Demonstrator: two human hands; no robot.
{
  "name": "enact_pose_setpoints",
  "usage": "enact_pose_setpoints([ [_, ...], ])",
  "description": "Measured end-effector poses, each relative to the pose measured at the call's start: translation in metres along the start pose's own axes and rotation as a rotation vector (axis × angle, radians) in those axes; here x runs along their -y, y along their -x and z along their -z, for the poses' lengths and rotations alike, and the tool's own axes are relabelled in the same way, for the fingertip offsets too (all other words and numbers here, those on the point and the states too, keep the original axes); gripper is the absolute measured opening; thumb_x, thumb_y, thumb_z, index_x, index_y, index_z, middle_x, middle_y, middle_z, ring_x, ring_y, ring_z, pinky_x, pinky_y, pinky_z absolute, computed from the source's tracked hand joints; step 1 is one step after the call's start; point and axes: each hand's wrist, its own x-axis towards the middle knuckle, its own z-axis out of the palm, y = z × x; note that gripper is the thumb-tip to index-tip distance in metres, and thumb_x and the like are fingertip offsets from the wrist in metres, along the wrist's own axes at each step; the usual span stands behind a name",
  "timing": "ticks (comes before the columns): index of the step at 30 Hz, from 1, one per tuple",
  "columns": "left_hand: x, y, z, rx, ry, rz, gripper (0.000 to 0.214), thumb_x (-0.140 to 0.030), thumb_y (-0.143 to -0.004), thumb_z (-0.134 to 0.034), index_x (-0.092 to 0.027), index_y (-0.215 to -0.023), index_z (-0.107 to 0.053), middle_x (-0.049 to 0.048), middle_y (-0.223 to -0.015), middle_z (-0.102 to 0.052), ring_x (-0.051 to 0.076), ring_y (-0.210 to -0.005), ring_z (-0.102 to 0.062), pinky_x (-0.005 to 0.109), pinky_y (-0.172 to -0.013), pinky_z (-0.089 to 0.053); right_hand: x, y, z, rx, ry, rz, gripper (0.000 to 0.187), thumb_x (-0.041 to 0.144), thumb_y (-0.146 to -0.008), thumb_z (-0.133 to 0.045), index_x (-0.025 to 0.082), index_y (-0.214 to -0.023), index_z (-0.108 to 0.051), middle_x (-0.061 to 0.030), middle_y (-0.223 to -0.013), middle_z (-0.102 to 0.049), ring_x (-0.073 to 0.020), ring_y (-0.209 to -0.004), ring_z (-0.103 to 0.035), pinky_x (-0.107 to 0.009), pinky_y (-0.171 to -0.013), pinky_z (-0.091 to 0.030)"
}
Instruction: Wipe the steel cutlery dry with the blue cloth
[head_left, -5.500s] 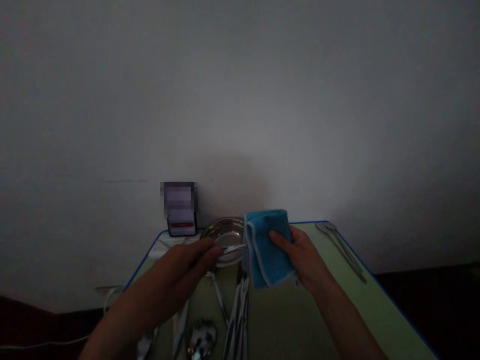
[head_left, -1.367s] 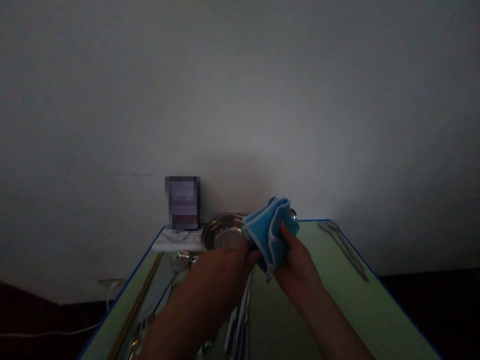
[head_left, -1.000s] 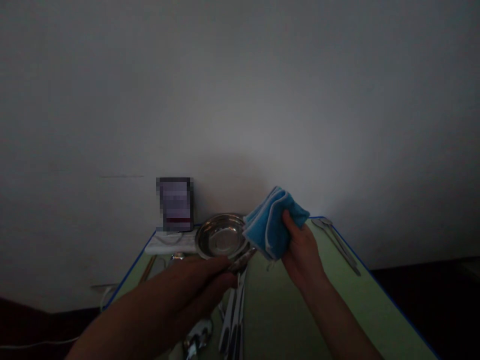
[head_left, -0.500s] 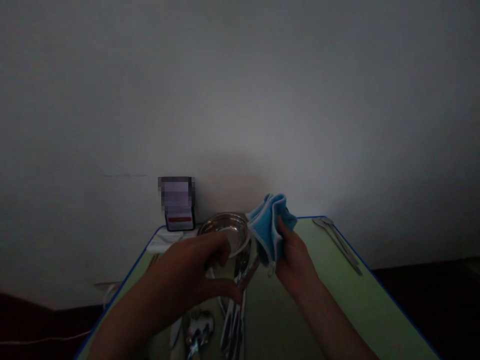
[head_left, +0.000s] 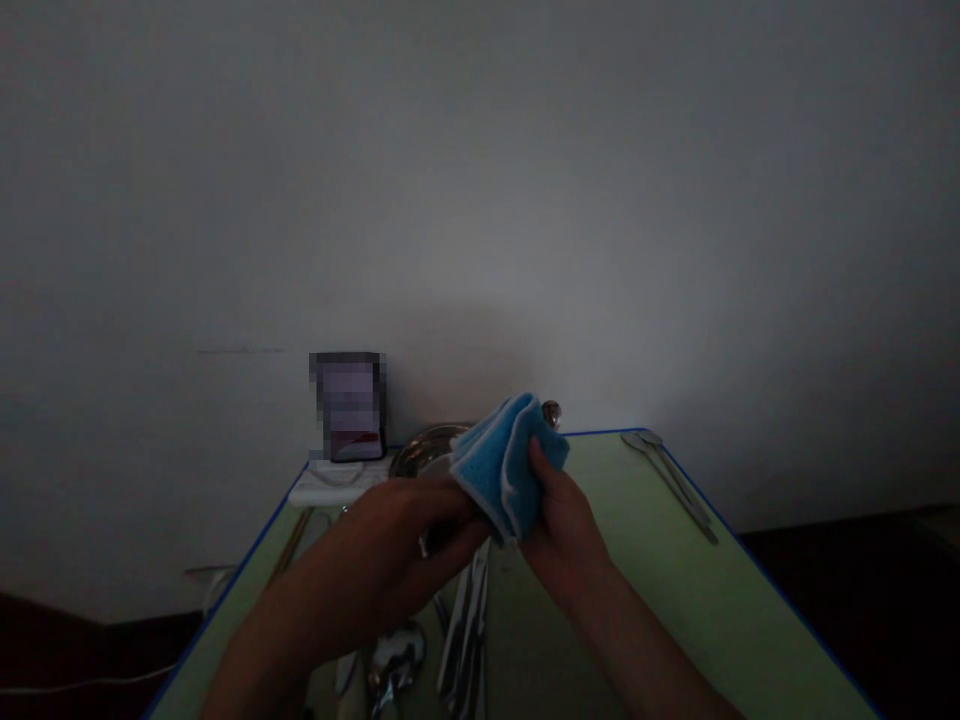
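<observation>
My right hand (head_left: 559,525) is closed on a folded blue cloth (head_left: 499,462), wrapped round a metal utensil whose rounded tip (head_left: 552,412) sticks out beyond the cloth. My left hand (head_left: 397,550) is closed at the near end of the cloth, pinching the utensil's handle, which is mostly hidden. Both hands are above the green table (head_left: 637,590), just in front of a steel bowl (head_left: 424,458).
Several pieces of cutlery (head_left: 457,640) lie on the table below my hands. Two utensils (head_left: 671,480) lie near the far right edge. A phone (head_left: 347,405) stands on a white pad (head_left: 337,482) against the wall. Chopsticks (head_left: 289,540) lie at the left edge.
My left hand has pushed the utensil into the cloth, so its tip now shows past the far side. Both hands and the cloth have shifted slightly left.
</observation>
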Motion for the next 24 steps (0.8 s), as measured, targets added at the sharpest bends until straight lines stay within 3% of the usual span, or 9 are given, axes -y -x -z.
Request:
enact_pose_setpoints([
  [8,0.003,0.005,0.002,-0.014,0.012,-0.005,0.032,-0.030,-0.088,-0.041,-0.018,-0.059,-0.042,-0.0067,-0.053,-0.039,0.007,-0.049,-0.039,0.020,-0.046,-0.029,0.006,-0.004,0.002,-0.013,-0.025,0.064,0.032,0.038,-0.076,-0.064,0.018,-0.100,-0.064,-0.0040,-0.098,-0.071,-0.0177,-0.084,-0.067,-0.032,-0.079,-0.054],
  [14,0.001,0.016,0.010,-0.071,0.032,-0.011,0.028,-0.033,-0.084,-0.044,-0.020,-0.062,-0.054,-0.0046,-0.055,-0.049,0.009,-0.052,-0.045,0.020,-0.049,-0.035,0.020,-0.016,0.011,-0.111,0.029,0.192,0.024,0.031,-0.070,-0.070,0.015,-0.088,-0.066,-0.0039,-0.087,-0.073,-0.0178,-0.078,-0.068,-0.034,-0.081,-0.053],
  [19,0.005,0.019,0.019,-0.116,0.048,-0.003,0.034,-0.036,-0.086,-0.041,-0.020,-0.059,-0.055,-0.0037,-0.054,-0.050,0.010,-0.052,-0.047,0.021,-0.051,-0.038,0.038,-0.019,0.016,-0.038,0.162,0.355,0.027,0.026,-0.063,-0.075,0.016,-0.086,-0.067,-0.0027,-0.080,-0.073,-0.0180,-0.075,-0.068,-0.036,-0.082,-0.052],
  [24,0.020,0.021,0.023,-0.143,0.104,0.109,0.026,-0.035,-0.086,-0.045,-0.019,-0.073,-0.060,-0.0024,-0.066,-0.061,0.012,-0.062,-0.053,0.020,-0.058,-0.043,0.048,-0.016,0.020,0.028,0.310,0.346,0.028,0.028,-0.064,-0.074,0.016,-0.088,-0.066,-0.0038,-0.080,-0.073,-0.0191,-0.074,-0.067,-0.037,-0.077,-0.053],
])
